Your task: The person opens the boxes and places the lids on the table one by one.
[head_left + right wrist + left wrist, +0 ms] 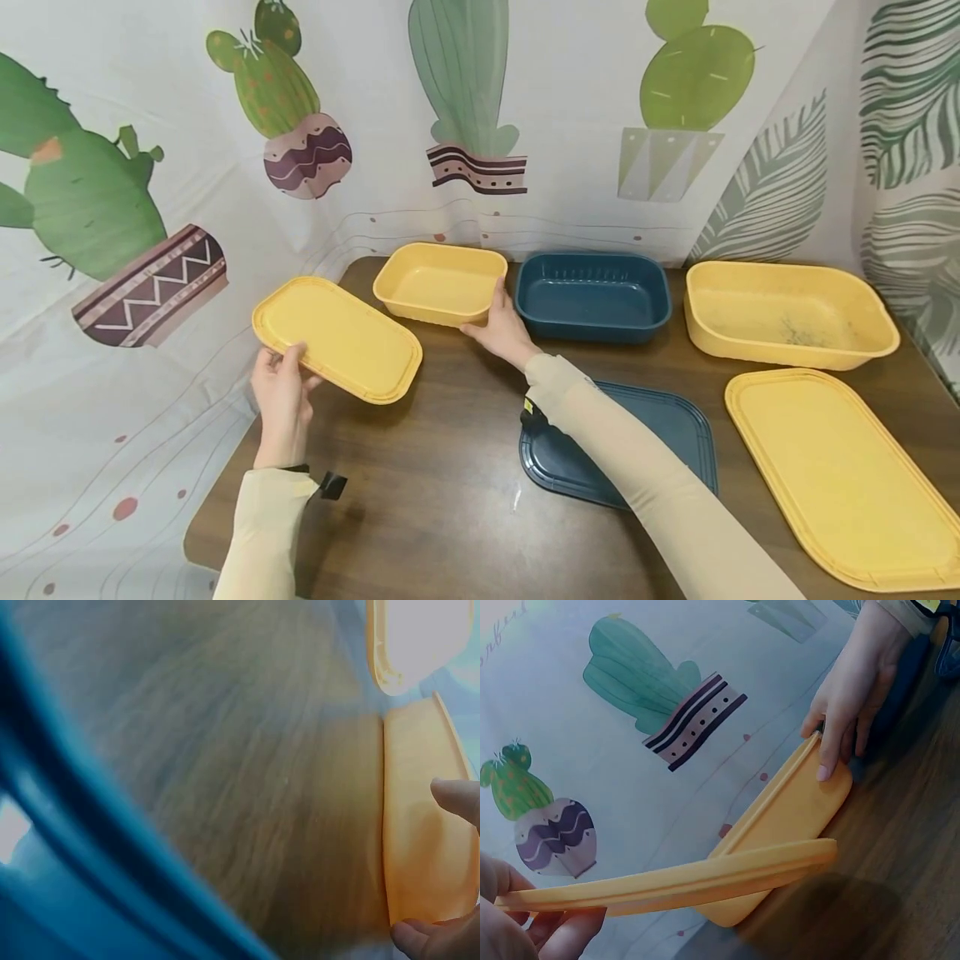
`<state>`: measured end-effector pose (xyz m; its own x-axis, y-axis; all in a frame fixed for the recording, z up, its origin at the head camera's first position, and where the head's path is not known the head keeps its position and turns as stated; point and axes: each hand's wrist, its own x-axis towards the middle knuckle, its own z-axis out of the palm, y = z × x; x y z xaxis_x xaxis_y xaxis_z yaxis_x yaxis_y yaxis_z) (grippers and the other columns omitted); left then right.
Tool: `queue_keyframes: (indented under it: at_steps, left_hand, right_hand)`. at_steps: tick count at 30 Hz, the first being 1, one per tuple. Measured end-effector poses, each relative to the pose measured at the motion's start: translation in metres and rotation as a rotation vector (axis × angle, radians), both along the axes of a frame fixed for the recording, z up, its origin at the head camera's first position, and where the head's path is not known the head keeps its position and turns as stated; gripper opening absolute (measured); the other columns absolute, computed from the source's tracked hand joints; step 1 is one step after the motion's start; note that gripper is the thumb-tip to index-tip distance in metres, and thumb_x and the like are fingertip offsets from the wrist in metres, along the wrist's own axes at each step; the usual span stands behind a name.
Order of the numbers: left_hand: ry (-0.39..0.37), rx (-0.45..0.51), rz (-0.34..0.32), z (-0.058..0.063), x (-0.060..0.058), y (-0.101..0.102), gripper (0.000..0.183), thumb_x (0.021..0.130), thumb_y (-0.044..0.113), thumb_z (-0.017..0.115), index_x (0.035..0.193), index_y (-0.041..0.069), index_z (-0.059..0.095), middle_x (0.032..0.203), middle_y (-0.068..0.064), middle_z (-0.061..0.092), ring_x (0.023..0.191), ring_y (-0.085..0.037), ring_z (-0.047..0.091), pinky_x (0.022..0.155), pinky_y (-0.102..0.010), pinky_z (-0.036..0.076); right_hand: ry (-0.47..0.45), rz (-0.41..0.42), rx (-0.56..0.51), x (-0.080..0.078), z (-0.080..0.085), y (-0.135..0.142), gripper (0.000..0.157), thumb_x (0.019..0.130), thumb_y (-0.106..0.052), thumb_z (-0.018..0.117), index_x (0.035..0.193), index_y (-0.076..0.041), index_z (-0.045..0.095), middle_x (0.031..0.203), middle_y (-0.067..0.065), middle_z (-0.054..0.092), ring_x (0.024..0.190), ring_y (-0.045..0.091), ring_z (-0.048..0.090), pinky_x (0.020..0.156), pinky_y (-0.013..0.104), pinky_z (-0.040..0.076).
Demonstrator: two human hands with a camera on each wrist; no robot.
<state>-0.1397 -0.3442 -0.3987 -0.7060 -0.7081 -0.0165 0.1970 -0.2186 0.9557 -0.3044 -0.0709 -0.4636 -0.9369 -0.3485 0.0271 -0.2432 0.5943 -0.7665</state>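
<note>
My left hand (282, 404) pinches a small yellow lid (341, 337) by its near edge, thumb on top and fingers beneath. The lid is tilted and raised over the table's left side; edge-on in the left wrist view, that lid (697, 879) overlaps the small yellow container (780, 802). This open-topped container (420, 311) stands at the back left of the table. My right hand (506, 327) grips its right end, thumb low on the front wall and fingers along the end. In the right wrist view, fingertips (409, 937) touch the container's wall (420, 817).
A dark blue container (592, 329) stands just right of my right hand, with a larger yellow container (765, 350) beyond. A blue lid (675, 425) lies under my right forearm, and a large yellow lid (840, 475) lies at the right. A cactus-print cloth (570, 108) hangs behind the table (435, 500).
</note>
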Motion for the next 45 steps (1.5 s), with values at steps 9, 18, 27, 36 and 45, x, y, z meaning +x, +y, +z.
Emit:
queue_keyframes:
  at_steps: [9,18,27,36,45]
  left_hand:
    - [-0.098,0.023,-0.031,-0.006,0.002,0.004,0.02,0.099,0.002,0.058,0.117,0.01,0.055,0.103,-0.005,0.058,0.069,-0.011,0.066,0.049,-0.023,0.054]
    - [-0.171,-0.136,-0.055,-0.008,0.005,0.004,0.019,0.098,0.009,0.06,0.117,0.009,0.058,0.101,-0.003,0.061,0.074,-0.01,0.068,0.053,-0.027,0.057]
    - [-0.409,-0.403,-0.143,-0.017,0.011,-0.01,0.028,0.098,0.028,0.061,0.101,0.0,0.059,0.068,0.004,0.069,0.062,-0.013,0.071,0.057,-0.031,0.059]
    - [-0.569,-0.457,-0.293,-0.035,0.017,-0.022,0.044,0.1,0.038,0.057,0.097,-0.006,0.061,0.072,-0.003,0.071,0.066,-0.015,0.073,0.063,-0.031,0.06]
    - [-0.639,-0.373,-0.427,-0.047,0.015,-0.032,0.042,0.102,0.038,0.054,0.098,-0.004,0.058,0.069,0.002,0.068,0.065,-0.012,0.071,0.062,-0.029,0.059]
  right_hand:
    - [-0.008,0.006,-0.018,0.003,0.005,0.007,0.115,0.092,-0.04,0.074,0.158,0.002,-0.011,0.161,0.027,0.02,0.144,0.037,0.034,0.111,0.044,0.037]
    - [-0.001,0.01,-0.049,0.007,0.009,0.014,0.112,0.094,-0.033,0.073,0.157,0.002,-0.012,0.162,0.025,0.02,0.143,0.036,0.036,0.112,0.044,0.037]
    - [-0.044,0.051,0.044,0.012,0.01,0.02,0.109,0.096,-0.037,0.067,0.156,0.004,-0.014,0.159,0.028,0.027,0.124,0.038,0.057,0.102,0.045,0.047]
    - [-0.045,0.1,0.107,0.014,0.011,0.026,0.103,0.098,-0.034,0.065,0.156,0.007,-0.01,0.16,0.029,0.021,0.138,0.039,0.044,0.111,0.044,0.038]
    - [-0.068,0.099,0.13,0.017,0.011,0.032,0.101,0.099,-0.032,0.065,0.157,0.005,-0.009,0.107,0.023,0.069,0.064,0.023,0.064,0.066,0.034,0.05]
